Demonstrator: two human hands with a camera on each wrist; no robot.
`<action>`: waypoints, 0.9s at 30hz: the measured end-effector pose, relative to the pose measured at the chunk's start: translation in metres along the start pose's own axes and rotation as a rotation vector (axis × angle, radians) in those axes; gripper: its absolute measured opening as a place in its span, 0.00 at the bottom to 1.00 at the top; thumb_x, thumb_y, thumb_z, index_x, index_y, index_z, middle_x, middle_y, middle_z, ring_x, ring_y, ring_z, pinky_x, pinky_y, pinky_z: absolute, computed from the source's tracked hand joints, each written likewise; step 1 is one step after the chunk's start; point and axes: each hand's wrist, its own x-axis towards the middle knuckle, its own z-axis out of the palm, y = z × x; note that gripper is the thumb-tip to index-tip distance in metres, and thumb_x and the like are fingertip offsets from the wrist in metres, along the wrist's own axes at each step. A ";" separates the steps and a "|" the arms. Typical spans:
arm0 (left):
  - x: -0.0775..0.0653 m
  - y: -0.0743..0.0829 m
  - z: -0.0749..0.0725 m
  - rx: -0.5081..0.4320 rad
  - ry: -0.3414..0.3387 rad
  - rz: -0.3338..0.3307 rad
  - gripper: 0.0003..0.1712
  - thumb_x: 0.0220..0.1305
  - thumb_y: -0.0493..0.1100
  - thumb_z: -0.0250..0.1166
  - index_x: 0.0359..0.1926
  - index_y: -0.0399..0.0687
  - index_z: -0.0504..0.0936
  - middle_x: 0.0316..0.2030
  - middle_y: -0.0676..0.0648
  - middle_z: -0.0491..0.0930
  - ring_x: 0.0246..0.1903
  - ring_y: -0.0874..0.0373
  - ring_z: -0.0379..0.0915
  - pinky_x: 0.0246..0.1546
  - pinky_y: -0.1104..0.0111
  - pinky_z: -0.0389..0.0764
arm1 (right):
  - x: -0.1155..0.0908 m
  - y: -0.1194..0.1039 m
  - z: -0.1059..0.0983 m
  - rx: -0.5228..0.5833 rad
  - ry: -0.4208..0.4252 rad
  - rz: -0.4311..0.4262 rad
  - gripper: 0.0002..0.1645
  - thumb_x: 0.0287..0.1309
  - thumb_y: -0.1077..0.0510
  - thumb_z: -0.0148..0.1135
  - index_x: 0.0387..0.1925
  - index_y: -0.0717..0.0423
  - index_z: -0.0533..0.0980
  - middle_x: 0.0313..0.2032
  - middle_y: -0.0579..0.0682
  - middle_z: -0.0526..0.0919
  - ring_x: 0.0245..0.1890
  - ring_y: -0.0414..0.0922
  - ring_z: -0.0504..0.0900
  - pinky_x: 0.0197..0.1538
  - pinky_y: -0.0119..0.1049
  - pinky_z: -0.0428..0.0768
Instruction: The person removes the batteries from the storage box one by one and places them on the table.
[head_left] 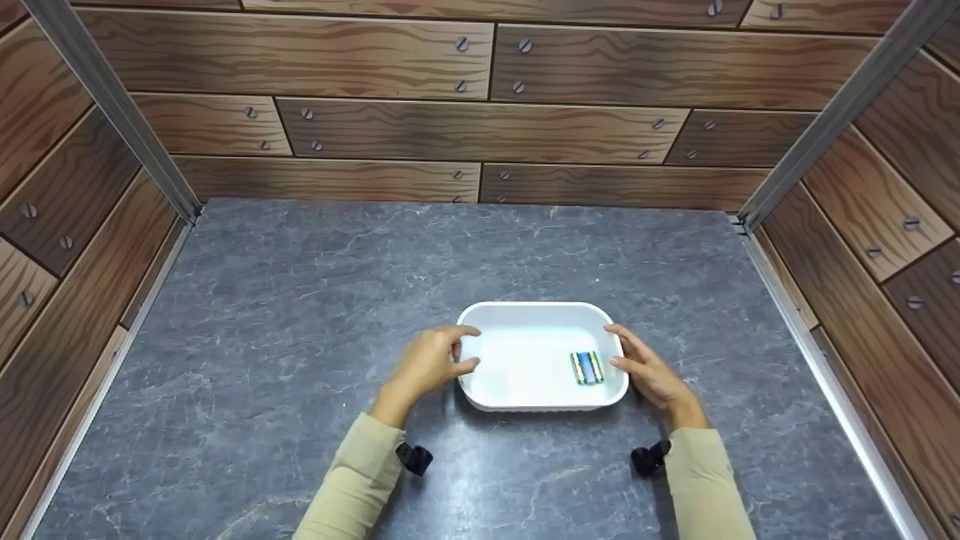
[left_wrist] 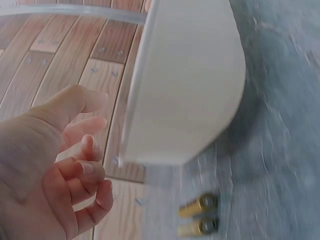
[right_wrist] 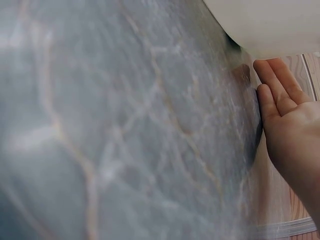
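The white tray [head_left: 517, 360] sits on the grey table [head_left: 315, 300] between your hands, with battery-like cells [head_left: 587, 368] inside at its right. Your left hand [head_left: 429, 360] is loosely curled and empty, just off the left rim; two gold batteries [left_wrist: 200, 205] lie nearby. Your right hand [head_left: 651, 376] has relaxed fingers at the right rim; you can't tell whether they touch.

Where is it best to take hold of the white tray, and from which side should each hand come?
Probably by the rim at its two short ends: left hand from the left, right hand from the right. The tray is oblong with its open side up, so the rim can be held from both ends. The batteries lie nearer the right end.
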 end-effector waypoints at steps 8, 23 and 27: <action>0.007 0.019 0.010 -0.011 -0.058 0.033 0.23 0.57 0.48 0.69 0.53 0.49 0.81 0.26 0.48 0.76 0.20 0.65 0.55 0.23 0.75 0.57 | 0.000 0.000 0.000 -0.010 0.018 0.013 0.29 0.65 0.64 0.52 0.65 0.42 0.62 0.62 0.37 0.65 0.59 0.30 0.69 0.58 0.26 0.71; 0.022 0.041 0.035 -0.011 -0.105 0.080 0.22 0.58 0.49 0.68 0.54 0.52 0.81 0.24 0.51 0.74 0.21 0.66 0.55 0.24 0.76 0.57 | -0.002 0.001 0.000 0.010 0.000 -0.022 0.30 0.65 0.64 0.52 0.66 0.43 0.62 0.61 0.34 0.67 0.59 0.30 0.70 0.58 0.26 0.71; 0.026 0.048 0.045 -0.008 -0.117 0.093 0.22 0.58 0.50 0.68 0.53 0.52 0.81 0.24 0.51 0.74 0.20 0.67 0.55 0.24 0.76 0.57 | -0.001 0.000 0.000 0.001 -0.002 0.002 0.30 0.66 0.63 0.53 0.67 0.43 0.61 0.62 0.35 0.64 0.60 0.29 0.69 0.59 0.26 0.71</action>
